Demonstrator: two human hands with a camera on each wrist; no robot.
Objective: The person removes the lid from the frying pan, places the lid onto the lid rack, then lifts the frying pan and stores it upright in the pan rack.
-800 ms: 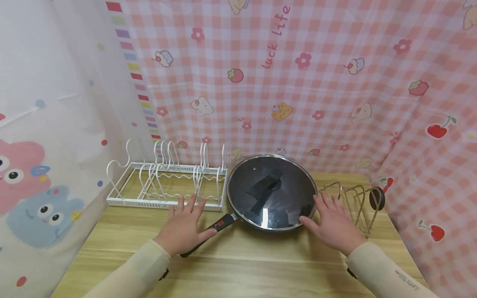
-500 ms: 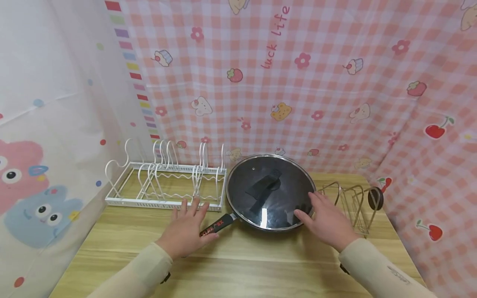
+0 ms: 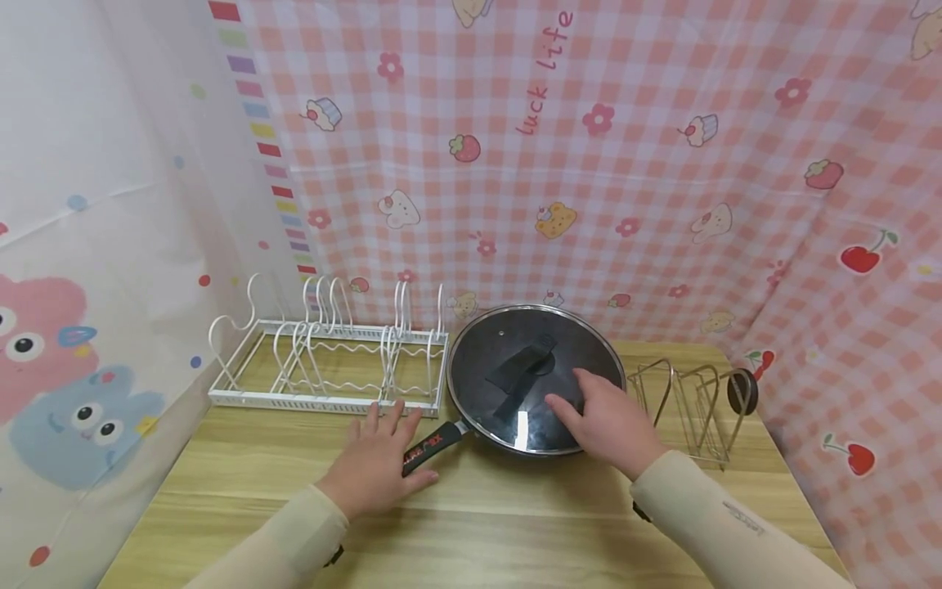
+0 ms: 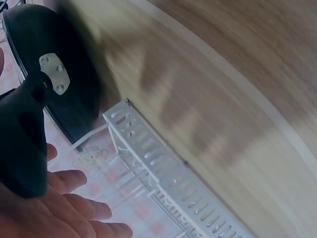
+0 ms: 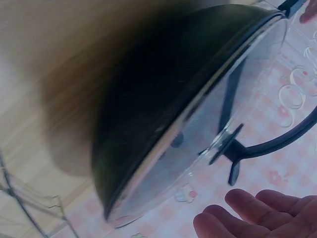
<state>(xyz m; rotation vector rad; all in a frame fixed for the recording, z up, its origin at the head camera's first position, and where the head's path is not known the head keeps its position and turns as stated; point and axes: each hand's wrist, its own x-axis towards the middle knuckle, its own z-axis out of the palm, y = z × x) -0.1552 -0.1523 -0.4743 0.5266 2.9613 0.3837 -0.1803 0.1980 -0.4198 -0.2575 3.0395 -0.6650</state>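
A black frying pan sits on the wooden table under a glass lid with a steel rim. The lid carries a black handle, which in the right wrist view stands up and curves outward. My left hand hovers with spread fingers over the pan's handle, hiding its rear end; in the left wrist view the handle passes in front of the palm. Over the right part of the lid is my right hand, fingers extended toward the lid handle and apart from it. Neither hand grips anything.
A white wire pan rack with upright hooks stands left of the pan. To the right is a metal wire rack with a black round disc at its end. A pink checked cloth hangs behind the table.
My right hand has moved left from beside the pan's right rim to over the lid. The left hand has shifted slightly right along the pan handle. The pan stays put.
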